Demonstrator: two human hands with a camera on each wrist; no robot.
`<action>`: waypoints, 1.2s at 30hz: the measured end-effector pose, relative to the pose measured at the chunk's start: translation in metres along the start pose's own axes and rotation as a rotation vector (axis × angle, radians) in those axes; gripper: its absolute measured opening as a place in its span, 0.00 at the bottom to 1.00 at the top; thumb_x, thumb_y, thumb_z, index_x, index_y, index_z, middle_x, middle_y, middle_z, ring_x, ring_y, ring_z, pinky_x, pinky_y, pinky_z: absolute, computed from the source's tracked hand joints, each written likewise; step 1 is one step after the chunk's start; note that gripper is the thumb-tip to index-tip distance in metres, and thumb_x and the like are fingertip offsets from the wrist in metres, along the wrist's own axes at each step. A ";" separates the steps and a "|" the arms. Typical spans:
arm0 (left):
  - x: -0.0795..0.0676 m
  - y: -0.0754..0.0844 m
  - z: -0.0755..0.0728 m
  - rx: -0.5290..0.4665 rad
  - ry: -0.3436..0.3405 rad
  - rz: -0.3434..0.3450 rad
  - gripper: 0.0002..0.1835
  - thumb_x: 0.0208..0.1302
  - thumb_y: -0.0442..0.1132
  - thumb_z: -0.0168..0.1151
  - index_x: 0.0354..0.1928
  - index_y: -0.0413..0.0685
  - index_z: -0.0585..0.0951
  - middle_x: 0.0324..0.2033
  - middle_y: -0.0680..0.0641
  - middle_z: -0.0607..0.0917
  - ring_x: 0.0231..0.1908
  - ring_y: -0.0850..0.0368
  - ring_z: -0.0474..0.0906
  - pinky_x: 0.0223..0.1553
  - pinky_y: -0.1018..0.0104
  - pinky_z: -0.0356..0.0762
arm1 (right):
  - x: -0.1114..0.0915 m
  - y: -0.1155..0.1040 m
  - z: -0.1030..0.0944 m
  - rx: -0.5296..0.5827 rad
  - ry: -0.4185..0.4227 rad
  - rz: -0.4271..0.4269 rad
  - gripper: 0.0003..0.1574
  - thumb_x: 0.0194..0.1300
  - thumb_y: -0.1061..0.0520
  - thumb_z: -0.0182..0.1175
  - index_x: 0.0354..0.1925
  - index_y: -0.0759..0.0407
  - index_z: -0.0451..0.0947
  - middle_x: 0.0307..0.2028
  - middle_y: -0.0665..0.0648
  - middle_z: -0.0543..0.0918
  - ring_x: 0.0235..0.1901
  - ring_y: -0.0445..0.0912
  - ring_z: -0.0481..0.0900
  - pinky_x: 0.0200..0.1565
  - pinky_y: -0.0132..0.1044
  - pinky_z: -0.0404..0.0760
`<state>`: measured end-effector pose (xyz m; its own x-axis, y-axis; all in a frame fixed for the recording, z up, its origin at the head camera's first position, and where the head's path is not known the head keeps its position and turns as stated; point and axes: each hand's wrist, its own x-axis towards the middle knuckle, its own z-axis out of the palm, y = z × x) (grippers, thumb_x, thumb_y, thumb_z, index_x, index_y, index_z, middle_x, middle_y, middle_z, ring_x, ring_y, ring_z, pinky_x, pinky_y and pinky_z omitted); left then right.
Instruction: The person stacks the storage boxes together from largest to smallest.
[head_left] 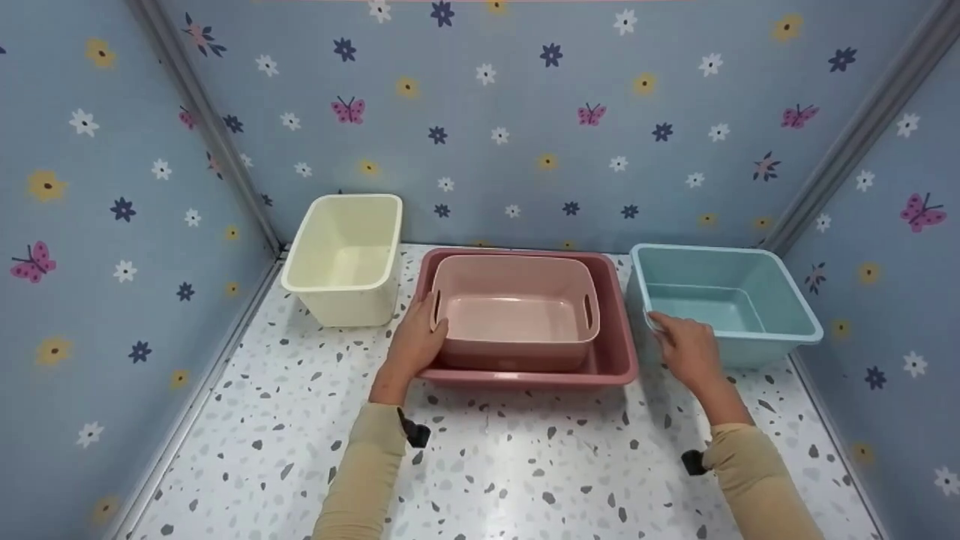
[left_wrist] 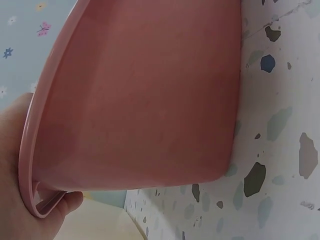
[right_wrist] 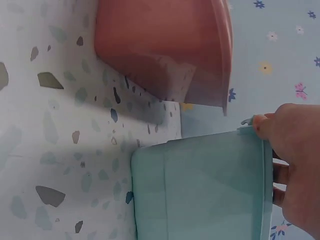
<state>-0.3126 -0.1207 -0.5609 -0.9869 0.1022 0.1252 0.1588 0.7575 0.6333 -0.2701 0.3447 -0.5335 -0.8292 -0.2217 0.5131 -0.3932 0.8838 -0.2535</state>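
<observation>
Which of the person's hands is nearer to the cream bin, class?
Left. The left hand grips the left rim of the dark pink tub, just right of the cream bin; the right hand holds the near-left corner of the blue bin, beyond that tub.

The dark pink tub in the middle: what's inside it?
A lighter pink basin sits inside the dark pink tub. What lies beneath that basin is covered and can't be seen.
</observation>
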 end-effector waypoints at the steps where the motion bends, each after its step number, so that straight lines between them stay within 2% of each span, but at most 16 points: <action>1: 0.000 0.000 -0.001 -0.011 0.003 -0.001 0.36 0.71 0.51 0.49 0.74 0.39 0.56 0.71 0.40 0.61 0.70 0.48 0.56 0.68 0.53 0.53 | -0.002 -0.001 -0.001 0.005 0.000 0.002 0.21 0.59 0.65 0.67 0.52 0.61 0.83 0.23 0.60 0.82 0.25 0.59 0.78 0.38 0.61 0.73; 8: 0.000 -0.002 -0.004 -0.042 0.028 -0.026 0.35 0.71 0.50 0.50 0.74 0.42 0.57 0.70 0.42 0.63 0.70 0.48 0.55 0.68 0.53 0.53 | -0.012 -0.011 -0.005 0.026 0.011 -0.024 0.21 0.58 0.65 0.68 0.51 0.61 0.83 0.27 0.60 0.84 0.26 0.58 0.79 0.37 0.59 0.74; 16: 0.003 -0.003 -0.008 -0.015 0.035 -0.004 0.35 0.71 0.50 0.50 0.74 0.41 0.57 0.72 0.41 0.60 0.72 0.48 0.52 0.69 0.53 0.51 | -0.020 -0.023 -0.011 0.031 0.027 -0.016 0.22 0.57 0.65 0.69 0.51 0.60 0.83 0.26 0.60 0.84 0.25 0.57 0.78 0.37 0.59 0.73; 22: 0.004 -0.003 -0.009 0.005 0.033 -0.001 0.35 0.71 0.51 0.50 0.74 0.43 0.58 0.70 0.42 0.63 0.70 0.47 0.57 0.67 0.52 0.55 | -0.027 -0.029 -0.014 0.042 0.004 0.005 0.22 0.57 0.64 0.69 0.52 0.59 0.83 0.31 0.60 0.86 0.27 0.57 0.79 0.39 0.59 0.74; 28: 0.002 0.001 -0.005 0.016 0.030 0.014 0.34 0.71 0.50 0.50 0.73 0.42 0.59 0.70 0.41 0.64 0.69 0.46 0.58 0.67 0.51 0.56 | -0.040 -0.032 -0.019 0.054 -0.017 0.048 0.23 0.56 0.65 0.70 0.52 0.58 0.83 0.28 0.59 0.84 0.26 0.55 0.79 0.40 0.59 0.74; 36: -0.002 0.001 0.000 0.013 0.023 -0.003 0.35 0.71 0.51 0.50 0.74 0.42 0.59 0.70 0.41 0.63 0.69 0.46 0.58 0.66 0.49 0.57 | -0.050 -0.039 -0.026 0.037 -0.061 0.061 0.22 0.57 0.64 0.70 0.51 0.58 0.83 0.23 0.57 0.81 0.24 0.52 0.76 0.33 0.54 0.74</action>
<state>-0.3101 -0.1205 -0.5607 -0.9864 0.0848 0.1411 0.1551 0.7660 0.6238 -0.2031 0.3318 -0.5284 -0.8742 -0.1933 0.4455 -0.3544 0.8811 -0.3132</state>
